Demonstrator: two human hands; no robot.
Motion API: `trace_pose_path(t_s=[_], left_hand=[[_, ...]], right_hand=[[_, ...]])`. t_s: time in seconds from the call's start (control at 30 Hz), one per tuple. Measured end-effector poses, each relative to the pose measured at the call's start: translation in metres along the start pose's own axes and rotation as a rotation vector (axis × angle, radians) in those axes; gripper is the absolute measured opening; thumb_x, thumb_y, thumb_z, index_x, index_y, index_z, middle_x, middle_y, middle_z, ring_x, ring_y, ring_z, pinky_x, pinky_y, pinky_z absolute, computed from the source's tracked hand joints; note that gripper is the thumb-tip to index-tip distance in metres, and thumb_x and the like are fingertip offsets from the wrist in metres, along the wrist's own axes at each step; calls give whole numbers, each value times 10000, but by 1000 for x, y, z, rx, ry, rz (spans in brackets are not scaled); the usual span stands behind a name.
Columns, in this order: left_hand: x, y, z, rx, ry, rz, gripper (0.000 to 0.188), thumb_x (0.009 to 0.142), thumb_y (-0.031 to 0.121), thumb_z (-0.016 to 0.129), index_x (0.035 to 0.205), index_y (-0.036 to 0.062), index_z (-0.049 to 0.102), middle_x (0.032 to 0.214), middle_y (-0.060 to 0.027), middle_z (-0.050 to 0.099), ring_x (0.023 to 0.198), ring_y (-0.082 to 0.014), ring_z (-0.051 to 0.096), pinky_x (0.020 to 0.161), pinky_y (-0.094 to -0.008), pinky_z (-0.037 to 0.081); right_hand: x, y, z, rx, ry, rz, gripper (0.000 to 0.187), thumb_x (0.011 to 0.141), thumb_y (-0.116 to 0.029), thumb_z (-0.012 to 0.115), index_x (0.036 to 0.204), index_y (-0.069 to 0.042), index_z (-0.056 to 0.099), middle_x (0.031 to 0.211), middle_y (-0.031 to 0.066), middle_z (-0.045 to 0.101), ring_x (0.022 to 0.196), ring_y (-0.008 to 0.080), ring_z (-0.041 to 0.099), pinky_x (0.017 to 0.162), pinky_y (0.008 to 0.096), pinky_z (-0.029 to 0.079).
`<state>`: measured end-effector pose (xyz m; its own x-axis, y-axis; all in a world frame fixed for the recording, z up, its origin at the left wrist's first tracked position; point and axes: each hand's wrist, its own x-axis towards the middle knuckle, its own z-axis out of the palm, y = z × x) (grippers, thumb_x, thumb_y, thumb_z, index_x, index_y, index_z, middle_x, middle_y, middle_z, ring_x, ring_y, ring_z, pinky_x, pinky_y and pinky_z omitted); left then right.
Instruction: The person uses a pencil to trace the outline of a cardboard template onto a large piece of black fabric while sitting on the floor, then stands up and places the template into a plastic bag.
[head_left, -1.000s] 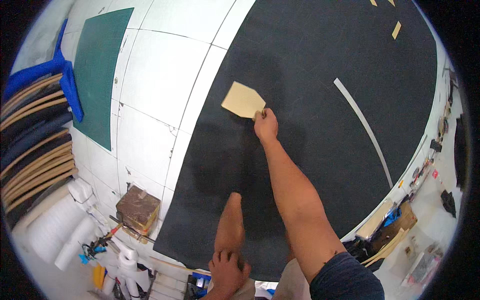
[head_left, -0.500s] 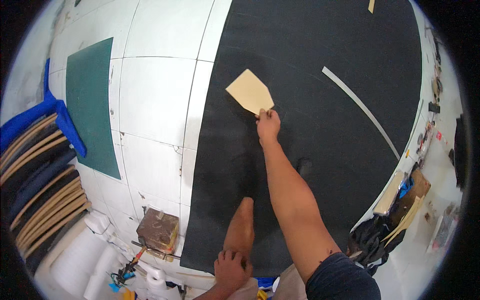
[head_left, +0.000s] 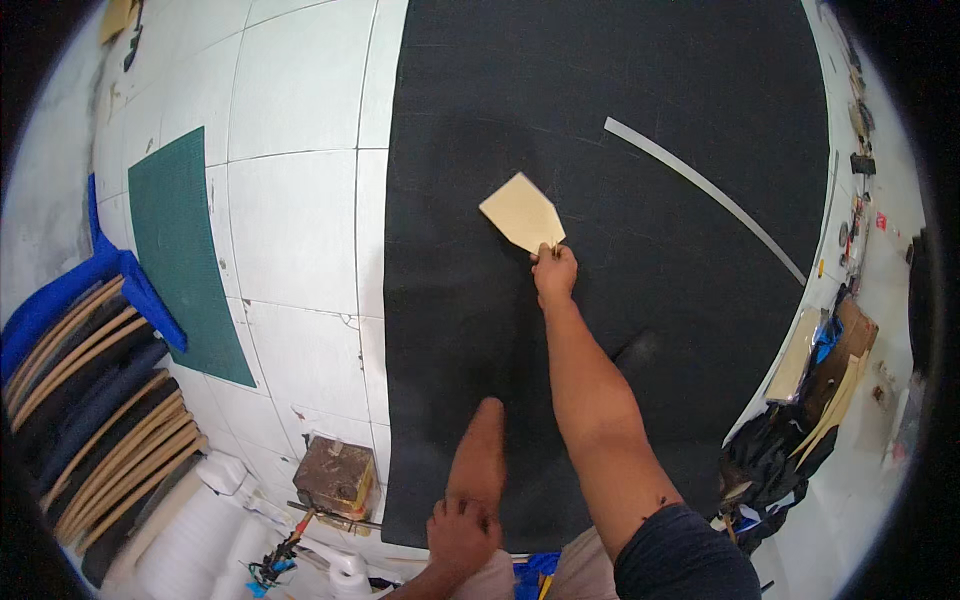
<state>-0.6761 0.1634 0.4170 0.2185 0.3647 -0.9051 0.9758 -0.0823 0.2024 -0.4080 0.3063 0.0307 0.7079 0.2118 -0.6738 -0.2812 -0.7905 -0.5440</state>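
In my right hand (head_left: 556,273) I pinch a flat, pale-yellow card (head_left: 523,212) by its narrow corner between thumb and fingers. The card is straight-sided, wide at the far end and tapered toward my fingers. It shows over a large black sheet (head_left: 460,300); whether it touches the sheet I cannot tell. My left hand (head_left: 463,535) is at the near edge, its fingers curled over my bare leg (head_left: 478,455). A long, thin, slightly curved grey-white strip (head_left: 705,188) lies on the sheet, right of and beyond the card.
White floor tiles (head_left: 295,215) border the sheet on the left, with a green mat (head_left: 190,260) on them. A brown box (head_left: 336,476) stands at the near left. Stacked rolls (head_left: 125,460) and blue fabric (head_left: 70,290) lie farther left. A black bag (head_left: 765,450) sits at the right.
My right hand has carried the card rightward over the sheet, away from its left edge. The whole view has shifted, and a small yellow piece at the far right has left it. My left hand stays put.
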Motion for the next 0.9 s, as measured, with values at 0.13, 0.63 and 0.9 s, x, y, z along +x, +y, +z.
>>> trace_pose_path(t_s=[0.13,0.63,0.9], left_hand=[[6,11,-9,35,-40,-43,411,820,352,663,1089,43,692,1186,-221,578,1150,-424,542,889,-571,489],[3,42,34,287,154,204,401,774,258,669,1090,13,694,1198,-222,605,1107,-398,577,882,-540,466],[1,74,55,314,70,131,409,800,285,658,1116,27,690,1173,-209,591,1107,-401,565,912,-557,465]], right_hand=[[16,4,-18,-21,-87,57,216,997,-159,601,1081,40,621,838,81,676,658,115,598,589,287,484],[50,61,-134,-2,-13,110,248,1023,-179,580,1151,31,606,898,70,690,678,106,596,626,268,491],[42,25,-180,254,-27,126,261,1015,-173,587,1169,36,606,944,93,692,785,143,667,649,287,517]])
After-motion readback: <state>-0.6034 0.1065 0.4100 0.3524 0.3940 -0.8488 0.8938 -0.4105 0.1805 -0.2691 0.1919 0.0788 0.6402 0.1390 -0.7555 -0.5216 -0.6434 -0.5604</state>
